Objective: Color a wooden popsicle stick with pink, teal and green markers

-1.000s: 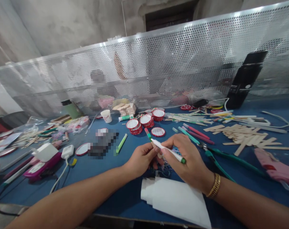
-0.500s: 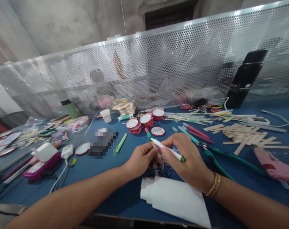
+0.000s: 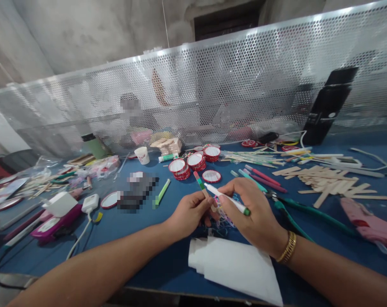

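Pinched in my left hand (image 3: pixel 191 214) is a wooden craft stick (image 3: pixel 199 181), tilted up and away, with a red tip and a green band below it. My right hand (image 3: pixel 252 211) grips a white marker (image 3: pixel 227 198) with a green end, its tip close to the stick's green band. Whether the tip touches the wood I cannot tell. Tangled coloured threads (image 3: pixel 223 217) lie under and between my hands. Just in front of me rests a folded white sheet (image 3: pixel 233 266).
Round red-rimmed pieces (image 3: pixel 196 161) stand stacked ahead. To the right are loose craft sticks (image 3: pixel 327 181), teal-handled pliers (image 3: pixel 315 213), a pink glue gun (image 3: pixel 369 224) and several markers (image 3: pixel 267 179). A white charger (image 3: pixel 90 203) with its cable lies left. Behind stands a perforated metal screen (image 3: pixel 193 94).
The marker and my right hand have shifted slightly right, away from the stick, so more of the stick's green band and bare wood shows. My left hand stays nearly still.
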`<move>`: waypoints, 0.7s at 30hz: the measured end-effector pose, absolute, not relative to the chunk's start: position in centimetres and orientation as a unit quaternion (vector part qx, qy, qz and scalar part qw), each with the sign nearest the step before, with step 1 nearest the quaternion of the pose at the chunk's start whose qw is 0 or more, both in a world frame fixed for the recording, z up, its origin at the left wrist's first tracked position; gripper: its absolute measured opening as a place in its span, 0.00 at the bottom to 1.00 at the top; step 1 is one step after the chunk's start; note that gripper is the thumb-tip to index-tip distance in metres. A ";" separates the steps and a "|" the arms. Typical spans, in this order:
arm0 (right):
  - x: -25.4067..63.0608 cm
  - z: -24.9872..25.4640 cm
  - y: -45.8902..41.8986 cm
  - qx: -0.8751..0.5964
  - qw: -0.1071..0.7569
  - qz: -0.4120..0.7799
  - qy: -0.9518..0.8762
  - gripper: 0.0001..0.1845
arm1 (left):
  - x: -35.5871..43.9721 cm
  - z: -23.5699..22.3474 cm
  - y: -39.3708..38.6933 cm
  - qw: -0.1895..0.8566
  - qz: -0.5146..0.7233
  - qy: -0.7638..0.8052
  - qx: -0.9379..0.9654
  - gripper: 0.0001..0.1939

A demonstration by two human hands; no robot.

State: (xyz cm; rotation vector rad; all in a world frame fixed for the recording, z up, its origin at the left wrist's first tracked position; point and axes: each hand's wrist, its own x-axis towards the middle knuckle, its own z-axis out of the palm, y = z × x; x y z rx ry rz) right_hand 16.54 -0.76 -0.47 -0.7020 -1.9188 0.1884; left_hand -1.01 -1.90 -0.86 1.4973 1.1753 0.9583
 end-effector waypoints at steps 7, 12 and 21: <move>16.4 -0.3 -0.7 -0.293 0.513 0.079 -0.803 0.04 | -1.2 -1.0 -1.8 0.485 0.396 0.482 0.613 0.22; 16.4 -0.3 -0.7 -0.274 0.519 0.084 -0.806 0.04 | -1.3 -1.4 -1.6 0.486 0.401 0.478 0.612 0.22; 16.2 -0.3 -0.7 -0.269 0.518 0.089 -0.807 0.04 | -1.1 -1.1 -1.8 0.493 0.401 0.484 0.602 0.23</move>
